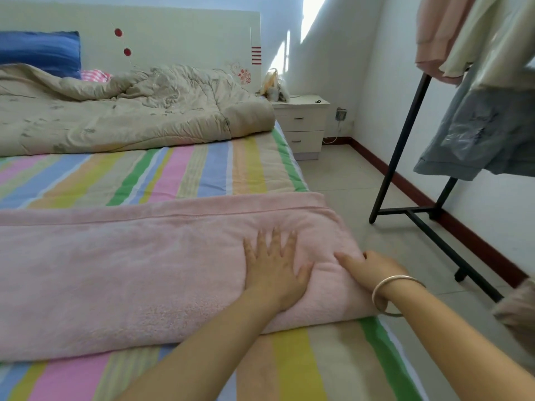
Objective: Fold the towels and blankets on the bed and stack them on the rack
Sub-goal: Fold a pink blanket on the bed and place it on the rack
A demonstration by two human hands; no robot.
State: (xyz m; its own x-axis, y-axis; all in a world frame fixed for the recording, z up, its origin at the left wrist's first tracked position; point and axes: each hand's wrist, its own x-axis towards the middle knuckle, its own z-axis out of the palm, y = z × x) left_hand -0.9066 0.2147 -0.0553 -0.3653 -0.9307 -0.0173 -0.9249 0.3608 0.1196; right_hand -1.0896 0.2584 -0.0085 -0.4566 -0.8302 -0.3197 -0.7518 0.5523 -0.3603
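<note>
Head view, from above the foot of the bed.

Pink blanket [130, 270] lay folded into a long band across the bed [173, 175], on the striped sheet; its right end reached the bed's right edge, and its left end ran out of frame; a stitched hem showed along its far side.

My left hand [275, 273] lay flat on the blanket near that right end, palm down, fingers straight and spread; it pressed the cloth and held nothing.

My right hand [367, 270] sat at the blanket's right end, just beside the left; thumb on top of the cloth, fingers curled over the edge and out of sight below it, so it gripped the end of the blanket; a silver bangle [388, 296] ringed the wrist.

Farther up the bed, well apart from the blanket, a beige quilt [115, 117] lay rumpled; a blue pillow [40, 50] leaned against the white headboard [173, 39] at far left.

Right of the bed, across tiled floor [347, 180], stood the rack [405, 146], black-framed, close to the wall; three garments hung from it: pink [440, 33], cream [486, 44], grey-blue [480, 134]; I saw no folded cloth on the part of it in frame.

A white nightstand [301, 123] with two drawers stood beside the headboard; a bag [273, 82] rested on top, contents too small to tell.
</note>
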